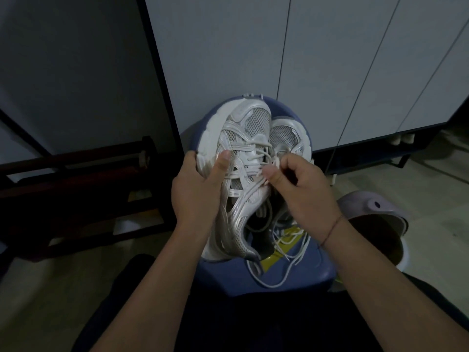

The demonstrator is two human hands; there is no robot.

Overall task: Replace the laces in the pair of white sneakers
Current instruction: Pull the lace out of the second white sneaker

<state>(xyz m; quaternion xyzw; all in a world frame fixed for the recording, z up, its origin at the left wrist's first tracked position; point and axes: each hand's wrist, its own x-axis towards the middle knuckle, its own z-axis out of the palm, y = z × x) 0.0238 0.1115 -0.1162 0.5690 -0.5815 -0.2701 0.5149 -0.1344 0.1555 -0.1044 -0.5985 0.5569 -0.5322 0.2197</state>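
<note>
A white sneaker (243,138) stands toe-up on a blue stool (291,273). My left hand (198,189) grips its left side, thumb across the upper and fingers round the sole. My right hand (297,184) pinches a white lace (266,154) at the eyelets in the middle of the shoe. The second white sneaker (286,135) lies behind and to the right, mostly hidden. Loose white laces (286,245) trail over the stool seat, across a yellow packet (281,252).
A pale lilac bucket-like container (375,212) sits on the floor to the right. White cabinet doors (330,59) stand behind the stool. A dark wooden rack (76,179) is at the left. My dark-clothed legs (228,326) flank the stool.
</note>
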